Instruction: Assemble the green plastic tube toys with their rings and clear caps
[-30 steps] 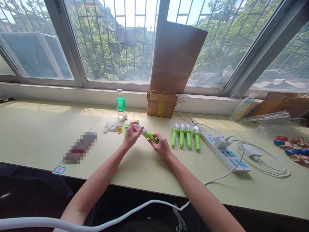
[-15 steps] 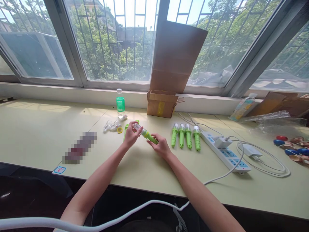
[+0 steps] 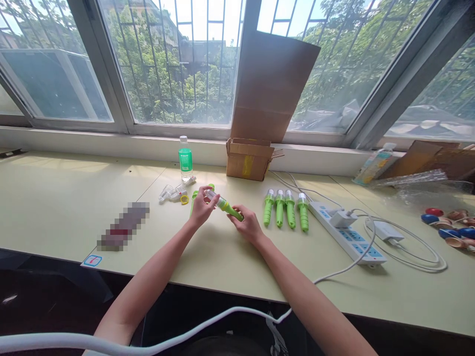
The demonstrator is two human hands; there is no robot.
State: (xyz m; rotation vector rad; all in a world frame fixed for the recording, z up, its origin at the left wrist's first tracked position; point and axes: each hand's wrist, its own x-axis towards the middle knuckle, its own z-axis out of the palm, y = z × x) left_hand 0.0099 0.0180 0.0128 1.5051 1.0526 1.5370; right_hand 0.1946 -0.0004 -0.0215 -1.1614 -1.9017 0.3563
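Both my hands hold one green stick-shaped toy (image 3: 230, 209) with a clear cap, just above the pale table (image 3: 67, 207). My left hand (image 3: 202, 206) pinches the clear cap end. The green handle end sits in the closed fingers of my right hand (image 3: 249, 225). Several finished green sticks (image 3: 285, 207) lie in a row to the right of my hands. Loose clear caps and a yellow ring (image 3: 175, 194) lie to the left, near another green piece (image 3: 193, 198) behind my left hand.
A green-labelled bottle (image 3: 185, 159) and a small open cardboard box (image 3: 248, 159) stand by the window sill. A white power strip (image 3: 347, 232) with charger and coiled cable lies at right. Coloured wooden toys (image 3: 449, 225) sit far right. A blurred flat object (image 3: 123, 225) lies at left.
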